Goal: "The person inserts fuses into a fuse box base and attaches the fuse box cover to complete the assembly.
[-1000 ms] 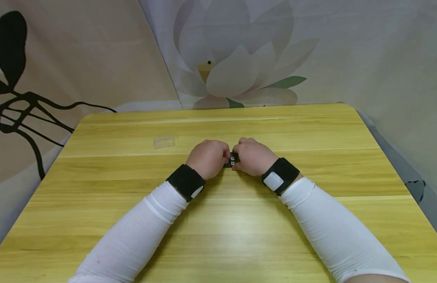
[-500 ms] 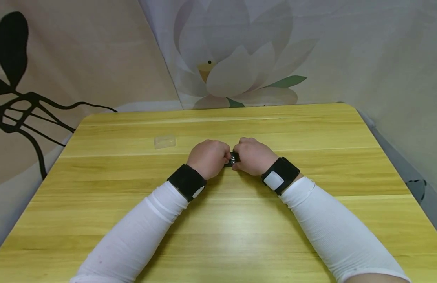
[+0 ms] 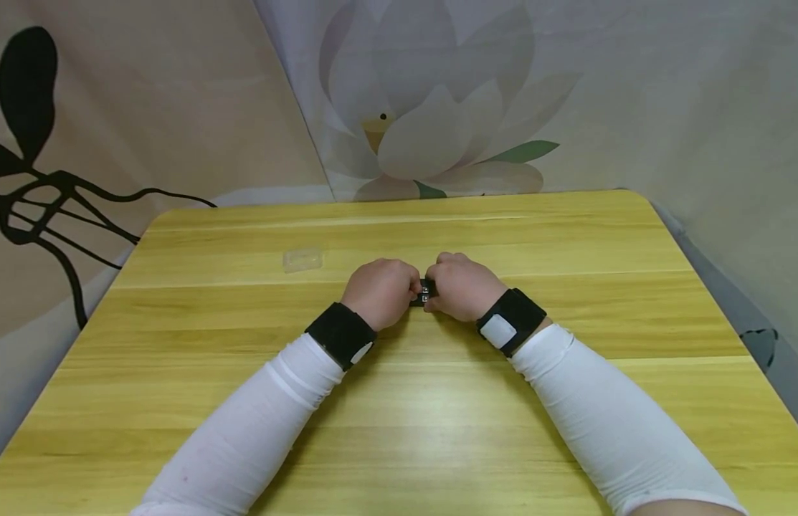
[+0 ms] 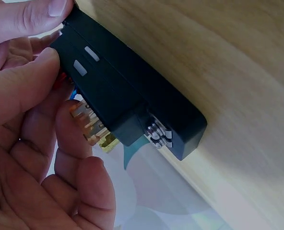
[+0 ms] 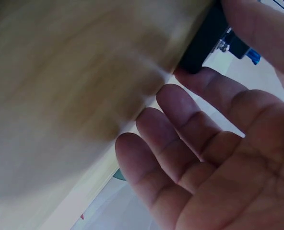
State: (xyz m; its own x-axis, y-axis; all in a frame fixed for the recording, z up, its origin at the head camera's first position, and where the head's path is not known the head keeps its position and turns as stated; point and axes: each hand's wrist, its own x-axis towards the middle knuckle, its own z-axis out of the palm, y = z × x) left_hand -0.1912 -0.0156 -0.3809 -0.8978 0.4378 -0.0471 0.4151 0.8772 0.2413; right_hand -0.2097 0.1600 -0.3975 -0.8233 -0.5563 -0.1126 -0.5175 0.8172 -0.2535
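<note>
Between both hands, at the middle of the table, stands a small black block (image 3: 425, 292) with metal screw terminals; it looks like a relay socket. In the left wrist view this black block (image 4: 132, 86) shows slots in its side, copper-coloured contacts, and bits of red and blue. My left hand (image 3: 382, 290) pinches one end between thumb and fingers. At the other end my right hand (image 3: 466, 287) holds it, with the index fingertip against its edge and the thumb across from it. The right hand's other fingers (image 5: 173, 103) stay extended below. Fingers cover much of the block in the head view.
A small clear plastic case (image 3: 302, 259) lies on the wooden table (image 3: 399, 416), to the left beyond the left hand. Behind the table hangs a cloth backdrop (image 3: 437, 93) with a printed flower.
</note>
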